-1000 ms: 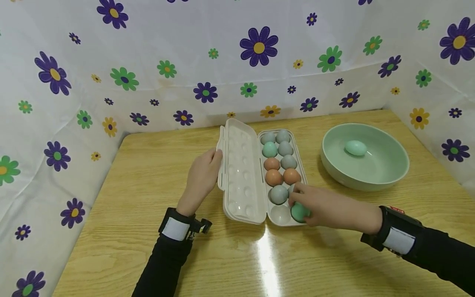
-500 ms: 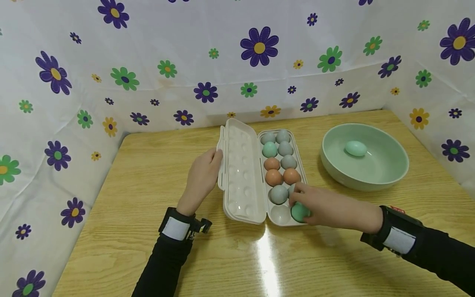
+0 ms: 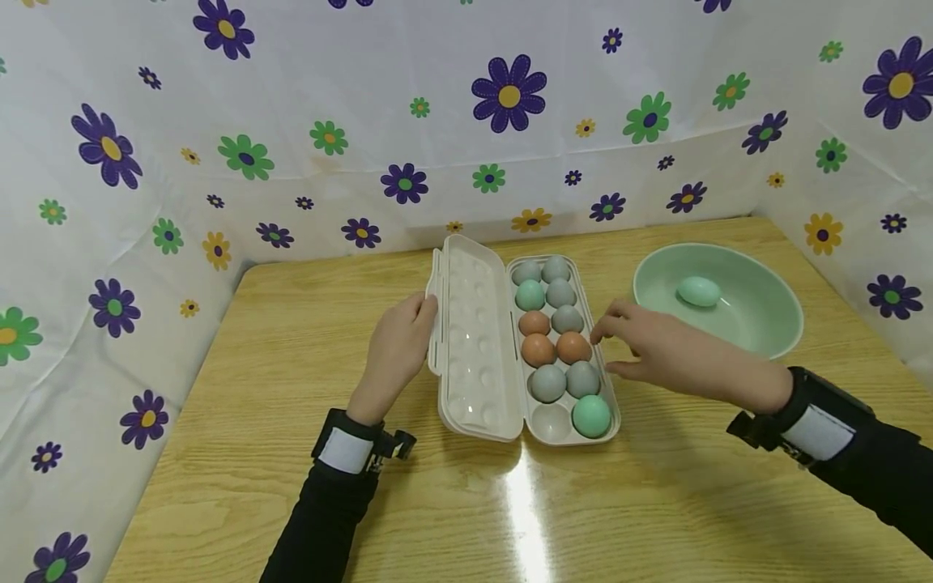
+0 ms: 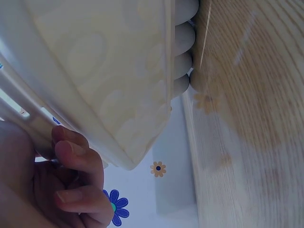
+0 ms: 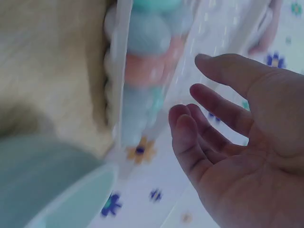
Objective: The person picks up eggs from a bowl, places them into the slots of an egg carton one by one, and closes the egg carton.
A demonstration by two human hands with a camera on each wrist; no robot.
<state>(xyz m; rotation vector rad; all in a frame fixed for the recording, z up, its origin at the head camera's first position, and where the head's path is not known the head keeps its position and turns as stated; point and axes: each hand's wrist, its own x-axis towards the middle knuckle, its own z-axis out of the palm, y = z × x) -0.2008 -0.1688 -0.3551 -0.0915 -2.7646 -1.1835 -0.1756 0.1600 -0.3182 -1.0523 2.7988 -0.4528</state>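
Observation:
A white egg carton stands on the table with its lid raised on the left. My left hand grips the lid's outer edge, fingertips behind it in the left wrist view. Grey-blue, brown and green eggs fill the carton's cups, except the near left cup. A bright green egg sits in the near right cup. My right hand hovers just right of the carton, fingers parted and holding nothing. Behind it, one pale green egg lies in a green bowl.
The wooden table ends at the back against a white cloth printed with flowers, which also rises at both sides. The bowl lies close below my right hand in the right wrist view.
My right hand has let go of the bright green egg in the near right cup and moved up and right, toward the bowl. The left hand has kept its place on the lid.

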